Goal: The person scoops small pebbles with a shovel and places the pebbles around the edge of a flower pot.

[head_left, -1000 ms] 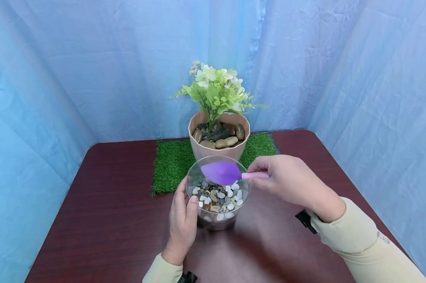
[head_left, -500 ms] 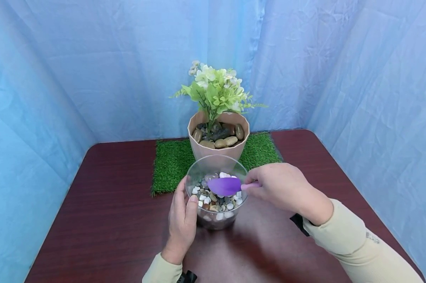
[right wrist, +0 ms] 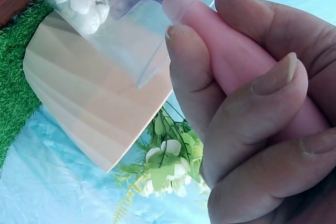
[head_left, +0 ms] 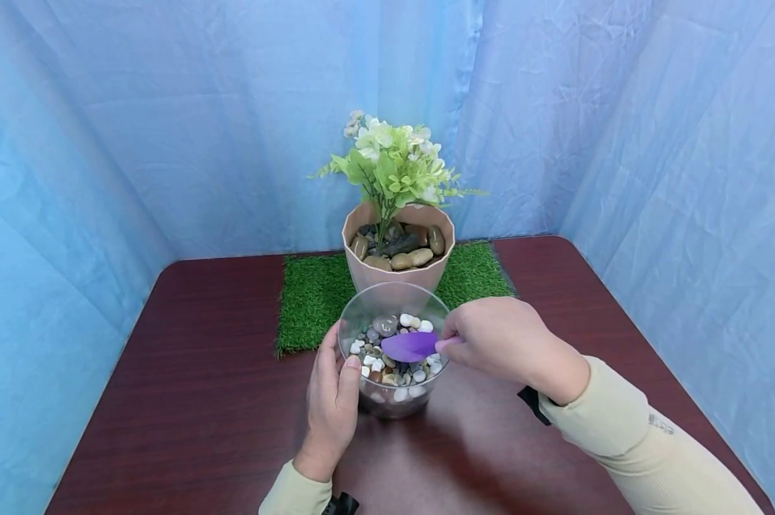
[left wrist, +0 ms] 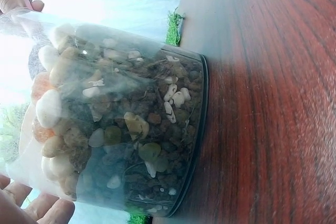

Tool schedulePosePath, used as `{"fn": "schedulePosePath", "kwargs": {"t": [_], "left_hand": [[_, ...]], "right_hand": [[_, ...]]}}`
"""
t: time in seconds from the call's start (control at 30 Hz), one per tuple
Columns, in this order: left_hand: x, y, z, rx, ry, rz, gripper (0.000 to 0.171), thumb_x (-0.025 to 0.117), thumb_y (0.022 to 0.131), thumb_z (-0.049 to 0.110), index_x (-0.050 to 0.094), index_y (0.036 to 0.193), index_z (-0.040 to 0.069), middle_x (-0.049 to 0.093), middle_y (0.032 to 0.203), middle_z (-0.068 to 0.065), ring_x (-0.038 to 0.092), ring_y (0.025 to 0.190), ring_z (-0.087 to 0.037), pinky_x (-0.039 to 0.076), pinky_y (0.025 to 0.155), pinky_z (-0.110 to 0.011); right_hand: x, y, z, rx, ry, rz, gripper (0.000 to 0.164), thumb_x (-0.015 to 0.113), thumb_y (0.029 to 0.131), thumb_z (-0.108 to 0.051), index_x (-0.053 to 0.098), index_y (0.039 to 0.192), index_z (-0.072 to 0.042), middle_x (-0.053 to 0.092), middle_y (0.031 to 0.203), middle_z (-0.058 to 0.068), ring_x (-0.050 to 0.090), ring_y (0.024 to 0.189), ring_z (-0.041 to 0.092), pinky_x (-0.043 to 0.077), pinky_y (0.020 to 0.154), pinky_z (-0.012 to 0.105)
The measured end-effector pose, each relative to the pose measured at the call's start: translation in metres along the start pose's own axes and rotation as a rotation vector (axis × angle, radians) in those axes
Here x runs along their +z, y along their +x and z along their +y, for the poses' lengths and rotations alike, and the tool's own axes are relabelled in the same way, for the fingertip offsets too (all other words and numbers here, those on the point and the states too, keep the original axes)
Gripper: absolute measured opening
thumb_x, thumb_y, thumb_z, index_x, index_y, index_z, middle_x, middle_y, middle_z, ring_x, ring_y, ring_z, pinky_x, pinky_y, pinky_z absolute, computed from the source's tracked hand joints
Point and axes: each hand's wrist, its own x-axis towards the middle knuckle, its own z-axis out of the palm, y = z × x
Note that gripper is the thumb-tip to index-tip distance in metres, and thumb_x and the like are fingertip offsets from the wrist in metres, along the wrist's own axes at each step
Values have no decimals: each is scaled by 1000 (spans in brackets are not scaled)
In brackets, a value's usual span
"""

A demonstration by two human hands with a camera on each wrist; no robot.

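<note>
My right hand (head_left: pixel 510 340) grips the pink handle (right wrist: pixel 236 61) of a small trowel, fingers and thumb wrapped round it in the right wrist view. The trowel's purple blade (head_left: pixel 410 347) reaches inside a clear plastic pot (head_left: pixel 394 408), low over white, grey and brown pebbles (head_left: pixel 376 365). On the pot's left side my left hand (head_left: pixel 332 400) holds the wall, thumb near the rim and fingers round the outside. Dark soil mixed with small stones (left wrist: pixel 152 114) shows through the wall below the pebbles in the left wrist view.
Just behind the clear pot stands a beige planter (head_left: pixel 394 279) with large brown stones and white-flowered greenery (head_left: pixel 394 157). It rests on an artificial grass mat (head_left: pixel 310 307). The dark red-brown table (head_left: pixel 188 379) is surrounded by blue curtains (head_left: pixel 233 129) at back and sides.
My right hand has moved down and to the left, lowering the trowel blade from rim height to close over the pebbles. The left hand stays put on the pot.
</note>
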Motion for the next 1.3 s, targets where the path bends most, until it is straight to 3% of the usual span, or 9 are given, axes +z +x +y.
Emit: {"fn": "schedulePosePath", "kwargs": {"t": [0.4,0.97,1.3], "left_hand": [[1,0,0,7,3,-8,55,47,108,11,36,162,15,49,156,-13,56,138,-32,51,110,-52],[1,0,0,-4,7,-4,55,47,108,11,37,161,15,50,155,-12,57,138,-31,51,110,-47],[0,0,0,8,-3,-3,55,48,107,10,38,161,14,51,154,-13,58,136,-32,52,109,-48]], "right_hand": [[6,5,-1,33,-14,10,31,71,97,-34,64,67,-35,48,59,-13,45,56,10,37,49,31],[4,5,-5,43,-30,53,34,70,97,-31,62,64,-34,44,58,-13,42,55,9,34,46,30],[9,15,-8,26,-61,97,47,67,94,-27,42,53,-28,29,55,-14,31,51,8,23,44,27]]}}
